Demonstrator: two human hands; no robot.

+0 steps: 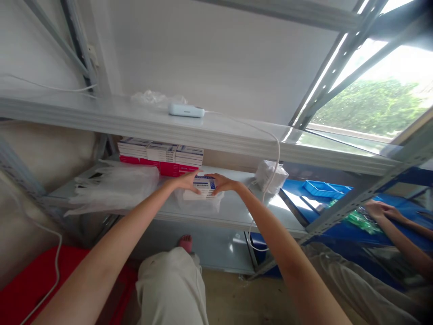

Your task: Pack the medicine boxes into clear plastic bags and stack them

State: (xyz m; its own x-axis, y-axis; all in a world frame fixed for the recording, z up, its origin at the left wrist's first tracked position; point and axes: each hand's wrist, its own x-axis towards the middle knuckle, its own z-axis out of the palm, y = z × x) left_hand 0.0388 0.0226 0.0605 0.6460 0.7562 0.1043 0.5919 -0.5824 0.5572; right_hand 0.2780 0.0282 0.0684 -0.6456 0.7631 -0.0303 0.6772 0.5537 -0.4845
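Note:
Both my hands are around a small stack of white and blue printed boxes (203, 186) on the middle shelf. My left hand (187, 181) grips its left side and my right hand (221, 183) its right side, thumbs towards me. Under and in front of the stack lies a clear plastic bag (199, 205); whether the boxes are inside it I cannot tell. Just behind stand rows of similar white boxes (161, 151) above red boxes (169, 168). To the left is a pile of translucent plastic bags (118, 183).
A white wrapped bundle (271, 175) sits right on the same shelf (237, 210). A white device (186, 110) with a cable lies on the upper shelf (233, 131). At right, beyond a metal post, another person's hands (380, 210) are over a blue table with a blue tray (324, 189).

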